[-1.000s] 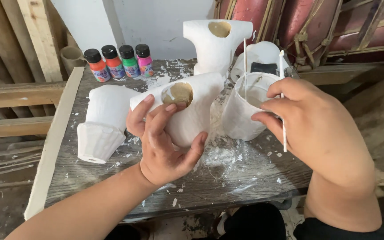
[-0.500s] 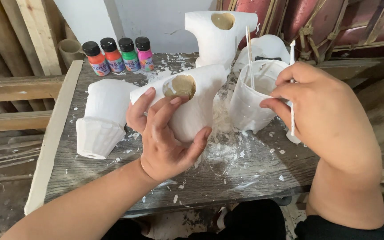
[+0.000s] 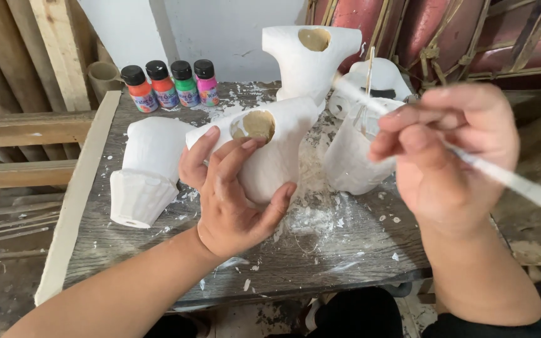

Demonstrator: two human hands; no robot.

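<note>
My left hand (image 3: 230, 194) grips a white-painted clay piece (image 3: 270, 150) tilted on the wooden table (image 3: 320, 263); its round unpainted brown patch faces up near my fingertips. My right hand (image 3: 452, 150) is raised over the table's right side, fingers closed on a thin white-coated brush handle (image 3: 502, 175) that slants down to the right. The brush's far end reaches toward a clear plastic cup (image 3: 352, 156) smeared with white paint, just left of my right hand. The brush tip is blurred.
Several small paint bottles (image 3: 170, 84) with black caps stand at the table's back left. A white flowerpot (image 3: 145, 172) lies on its side at the left. A second white clay piece (image 3: 311, 59) stands at the back. Wooden planks lie to the left.
My right hand has lifted the brush up out of the plastic cup and turned it to slant sideways. My left hand keeps its hold on the clay piece.
</note>
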